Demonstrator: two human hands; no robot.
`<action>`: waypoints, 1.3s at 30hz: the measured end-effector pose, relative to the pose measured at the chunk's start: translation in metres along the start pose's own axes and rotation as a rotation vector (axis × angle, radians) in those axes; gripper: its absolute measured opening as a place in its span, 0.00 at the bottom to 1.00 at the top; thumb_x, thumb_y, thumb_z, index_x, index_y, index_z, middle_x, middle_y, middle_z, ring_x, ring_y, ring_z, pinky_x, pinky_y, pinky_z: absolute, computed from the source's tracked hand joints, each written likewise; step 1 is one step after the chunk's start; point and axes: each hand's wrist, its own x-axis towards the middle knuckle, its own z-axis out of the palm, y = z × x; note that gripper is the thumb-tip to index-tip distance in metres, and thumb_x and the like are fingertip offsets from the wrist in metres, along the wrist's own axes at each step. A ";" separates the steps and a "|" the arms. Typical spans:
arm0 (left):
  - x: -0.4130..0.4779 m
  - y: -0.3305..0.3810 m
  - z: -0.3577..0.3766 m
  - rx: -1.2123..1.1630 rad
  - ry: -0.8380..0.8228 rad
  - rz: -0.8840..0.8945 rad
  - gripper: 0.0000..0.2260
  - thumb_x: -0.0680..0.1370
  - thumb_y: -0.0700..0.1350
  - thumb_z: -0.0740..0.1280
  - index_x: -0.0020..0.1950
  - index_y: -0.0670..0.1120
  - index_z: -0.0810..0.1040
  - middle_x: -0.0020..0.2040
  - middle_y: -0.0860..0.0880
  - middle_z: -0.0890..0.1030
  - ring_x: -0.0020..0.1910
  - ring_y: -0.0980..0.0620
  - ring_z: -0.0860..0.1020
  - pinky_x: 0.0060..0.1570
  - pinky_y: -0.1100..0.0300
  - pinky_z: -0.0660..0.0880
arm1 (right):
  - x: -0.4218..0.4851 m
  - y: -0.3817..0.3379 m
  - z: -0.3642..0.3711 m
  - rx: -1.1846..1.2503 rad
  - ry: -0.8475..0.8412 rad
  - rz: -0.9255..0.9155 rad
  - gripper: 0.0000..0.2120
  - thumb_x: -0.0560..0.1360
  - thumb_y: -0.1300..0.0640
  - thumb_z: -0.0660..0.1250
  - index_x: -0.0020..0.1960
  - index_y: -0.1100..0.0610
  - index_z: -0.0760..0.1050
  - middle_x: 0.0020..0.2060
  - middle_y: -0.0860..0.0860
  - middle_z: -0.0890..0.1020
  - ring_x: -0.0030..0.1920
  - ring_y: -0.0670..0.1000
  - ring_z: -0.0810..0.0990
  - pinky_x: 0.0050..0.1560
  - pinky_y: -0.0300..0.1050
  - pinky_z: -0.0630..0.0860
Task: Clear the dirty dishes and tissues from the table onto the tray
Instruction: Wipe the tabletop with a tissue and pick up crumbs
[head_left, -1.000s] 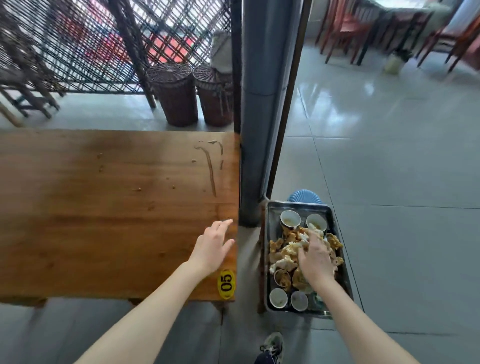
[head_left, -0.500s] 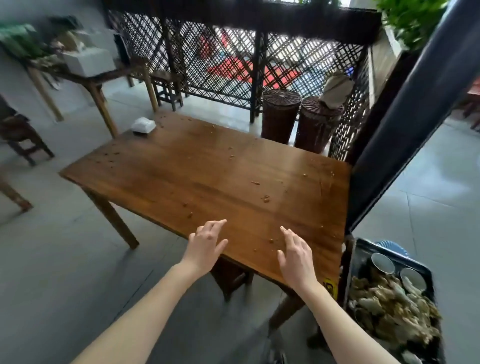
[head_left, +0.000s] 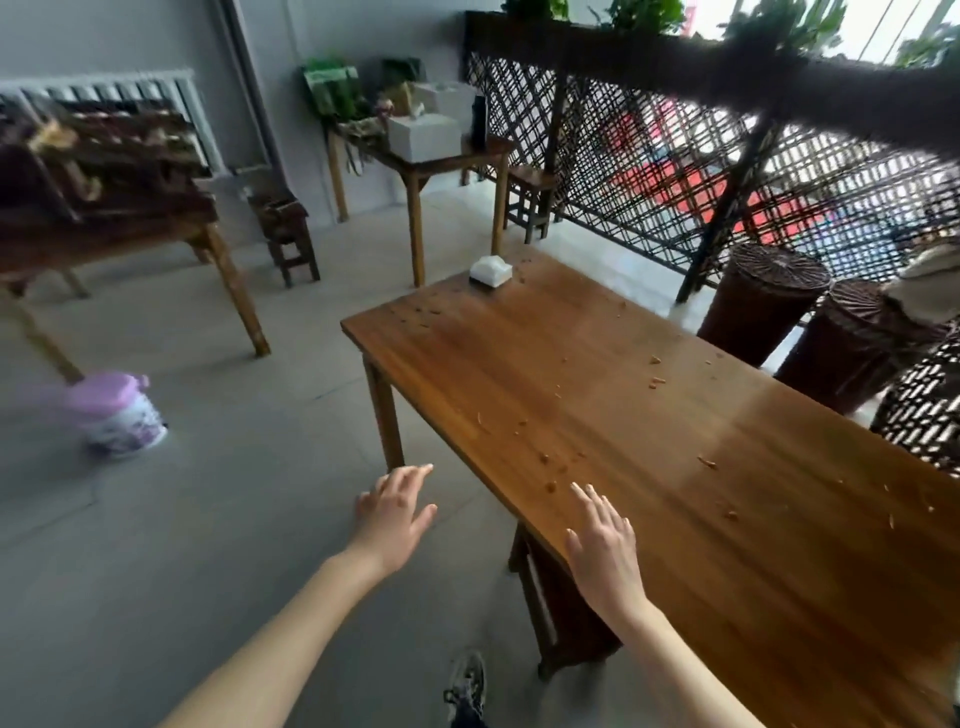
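Table (head_left: 675, 467): crumbs (head_left: 655, 383) and a white tissue box (head_left: 491, 270) at far end; loaded tray now out of view; left hand (head_left: 395, 512) and right hand (head_left: 602, 551), fingers spread, empty; clearing seemingly near done.

Pink-lidded bucket (head_left: 118, 415), lattice screen (head_left: 649, 171)

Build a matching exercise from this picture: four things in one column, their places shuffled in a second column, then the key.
Things
1 white tissue box
2 pink-lidded bucket
3 left hand
4 right hand

Places
A over the near edge of the table
B standing on the floor
C at the table's far end
D held over the floor beside the table

Pairs: 1-C, 2-B, 3-D, 4-A
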 end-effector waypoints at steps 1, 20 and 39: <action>0.009 -0.011 -0.001 0.016 -0.008 -0.006 0.24 0.81 0.54 0.58 0.76 0.53 0.58 0.73 0.52 0.64 0.70 0.51 0.65 0.64 0.53 0.64 | 0.012 -0.007 0.008 0.007 -0.015 -0.007 0.30 0.78 0.59 0.63 0.77 0.51 0.55 0.76 0.51 0.59 0.76 0.53 0.55 0.74 0.54 0.52; 0.218 -0.196 -0.090 0.077 0.040 -0.164 0.24 0.81 0.53 0.57 0.76 0.52 0.58 0.75 0.52 0.61 0.73 0.50 0.61 0.66 0.52 0.63 | 0.299 -0.176 0.099 0.021 -0.117 -0.070 0.26 0.80 0.57 0.59 0.76 0.52 0.56 0.76 0.52 0.59 0.76 0.53 0.55 0.75 0.56 0.52; 0.517 -0.333 -0.151 0.082 -0.114 0.216 0.23 0.81 0.53 0.58 0.75 0.52 0.59 0.74 0.50 0.62 0.70 0.47 0.65 0.65 0.51 0.63 | 0.450 -0.276 0.165 0.024 0.156 0.367 0.24 0.78 0.59 0.63 0.73 0.57 0.64 0.70 0.56 0.70 0.71 0.56 0.67 0.70 0.51 0.64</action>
